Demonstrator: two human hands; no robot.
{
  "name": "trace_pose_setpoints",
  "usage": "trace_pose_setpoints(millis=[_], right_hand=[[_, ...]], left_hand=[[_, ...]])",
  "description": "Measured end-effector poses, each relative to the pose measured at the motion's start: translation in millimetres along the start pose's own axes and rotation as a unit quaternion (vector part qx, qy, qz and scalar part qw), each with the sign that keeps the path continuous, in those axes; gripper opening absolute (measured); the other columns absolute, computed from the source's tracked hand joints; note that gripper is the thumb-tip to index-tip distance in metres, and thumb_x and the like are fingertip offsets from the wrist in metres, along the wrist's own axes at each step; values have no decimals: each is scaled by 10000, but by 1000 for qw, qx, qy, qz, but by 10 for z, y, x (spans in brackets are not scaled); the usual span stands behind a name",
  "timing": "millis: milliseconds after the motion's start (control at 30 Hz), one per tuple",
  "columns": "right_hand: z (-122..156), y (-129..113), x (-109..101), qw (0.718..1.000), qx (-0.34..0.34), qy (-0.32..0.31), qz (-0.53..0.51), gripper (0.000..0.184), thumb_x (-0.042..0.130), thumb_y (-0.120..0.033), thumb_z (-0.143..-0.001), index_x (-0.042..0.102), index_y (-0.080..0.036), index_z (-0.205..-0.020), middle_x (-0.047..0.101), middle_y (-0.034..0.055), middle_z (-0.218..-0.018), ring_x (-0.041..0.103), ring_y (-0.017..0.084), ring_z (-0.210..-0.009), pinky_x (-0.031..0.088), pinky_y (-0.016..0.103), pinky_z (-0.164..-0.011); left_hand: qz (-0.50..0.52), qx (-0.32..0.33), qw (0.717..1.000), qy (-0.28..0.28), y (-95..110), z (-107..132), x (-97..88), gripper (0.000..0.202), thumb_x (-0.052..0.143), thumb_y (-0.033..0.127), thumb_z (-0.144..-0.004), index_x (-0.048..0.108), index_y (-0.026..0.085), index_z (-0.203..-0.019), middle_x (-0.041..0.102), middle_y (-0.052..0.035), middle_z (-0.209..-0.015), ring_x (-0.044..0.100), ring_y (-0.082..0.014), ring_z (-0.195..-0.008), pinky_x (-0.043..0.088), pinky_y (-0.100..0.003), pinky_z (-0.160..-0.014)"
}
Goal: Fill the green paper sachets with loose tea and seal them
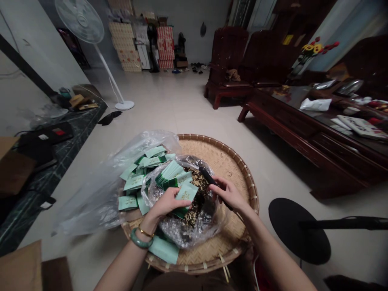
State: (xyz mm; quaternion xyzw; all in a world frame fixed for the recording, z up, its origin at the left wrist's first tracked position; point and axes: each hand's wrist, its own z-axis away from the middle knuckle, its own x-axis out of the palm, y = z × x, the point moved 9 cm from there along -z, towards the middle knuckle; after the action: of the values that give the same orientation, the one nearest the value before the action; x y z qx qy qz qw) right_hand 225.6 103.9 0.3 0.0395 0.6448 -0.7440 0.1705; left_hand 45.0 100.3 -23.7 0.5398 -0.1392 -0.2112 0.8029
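My left hand (167,203) pinches a light green paper packet (187,193) above an opened clear plastic bag (182,236). Inside that bag lies a dark and pale dried mix (194,216), along with a fanned stack of green packets (171,173). In my right hand (228,193) is a black-handled tool (207,174), held over the bag's right side; its working end I cannot make out. Many more green packets (133,182) are heaped to the left on a larger clear plastic bag (100,194). Everything rests on a round woven bamboo tray (233,161).
A black round stand base (298,230) is on the floor at right. Cardboard boxes (21,262) stand at the lower left. A dark wooden table (303,129) runs along the right, and a white standing fan (124,105) is at the back left.
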Motion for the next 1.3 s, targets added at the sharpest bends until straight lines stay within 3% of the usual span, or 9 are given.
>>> trace_pose_setpoints(millis=[133, 267, 433, 533, 633, 833, 1000, 1133, 1300], right_hand=[[133, 129, 161, 979, -59, -10, 194, 482, 686, -419, -756, 609, -149, -1148, 675, 137, -1090, 635, 274, -953, 497, 403, -829], [249, 196, 456, 954, -72, -64, 285, 502, 753, -320, -700, 612, -159, -1153, 678, 140, -1068, 603, 293, -978, 466, 426, -867], [158, -150, 350, 990, -112, 36, 74, 365, 642, -389, -796, 618, -214, -1115, 681, 76, -1024, 622, 209, -865, 502, 353, -788], [94, -292, 345, 990, -120, 71, -4, 223, 646, -406, -781, 678, -201, -862, 678, 46, -821, 600, 171, -701, 493, 288, -649], [96, -387, 416, 989, -132, 72, -7, 241, 644, -408, -783, 660, -191, -681, 651, 37, -697, 581, 170, -667, 462, 275, -616], [137, -387, 455, 992, -111, 50, -16, 320, 579, -478, -812, 631, -192, -681, 619, 29, -674, 555, 165, -649, 439, 273, -599], [109, -154, 544, 987, -37, 32, -153, 382, 520, -582, -807, 550, -204, -852, 549, -5, -672, 488, 123, -536, 391, 238, -480], [121, -96, 596, 971, -55, 69, -221, 437, 728, -455, -675, 473, -227, -948, 570, -28, -734, 517, 111, -586, 403, 215, -518], [129, -43, 629, 959, -52, 90, -263, 423, 734, -356, -687, 448, -233, -974, 559, -74, -634, 504, 103, -531, 395, 208, -514]], left_hand=[[39, 27, 997, 54, 1, 39, -148, 450, 812, 369, -576, 682, 79, -894, 731, -98, -827, 663, -213, -744, 505, -310, -709], [14, 61, 995, 77, 48, 69, -179, 421, 802, 371, -591, 695, 84, -881, 724, -95, -867, 652, -217, -781, 501, -312, -732], [-48, 75, 994, 71, 87, 90, -57, 403, 782, 347, -602, 696, 94, -904, 713, -64, -856, 622, -210, -773, 486, -307, -727], [-64, 92, 991, 71, 158, 111, 12, 375, 778, 324, -587, 700, 109, -884, 706, -53, -850, 613, -208, -775, 482, -295, -726], [-43, 121, 986, 105, 265, 142, -20, 337, 741, 357, -632, 708, 136, -885, 712, -58, -872, 621, -209, -802, 483, -285, -741], [-29, 142, 974, 174, 332, 180, -104, 290, 643, 421, -723, 695, 138, -686, 689, -42, -695, 597, -184, -680, 466, -260, -661], [22, 121, 977, 173, 246, 157, -98, 389, 613, 498, -736, 677, 121, -663, 648, -25, -630, 561, -162, -619, 439, -248, -591], [91, 101, 983, 127, 191, 128, -56, 454, 613, 542, -736, 704, 98, -768, 698, -55, -707, 617, -190, -674, 488, -279, -659], [50, 112, 983, 137, 257, 167, -107, 398, 589, 485, -769, 719, 123, -871, 732, -83, -858, 656, -214, -793, 506, -307, -754]])
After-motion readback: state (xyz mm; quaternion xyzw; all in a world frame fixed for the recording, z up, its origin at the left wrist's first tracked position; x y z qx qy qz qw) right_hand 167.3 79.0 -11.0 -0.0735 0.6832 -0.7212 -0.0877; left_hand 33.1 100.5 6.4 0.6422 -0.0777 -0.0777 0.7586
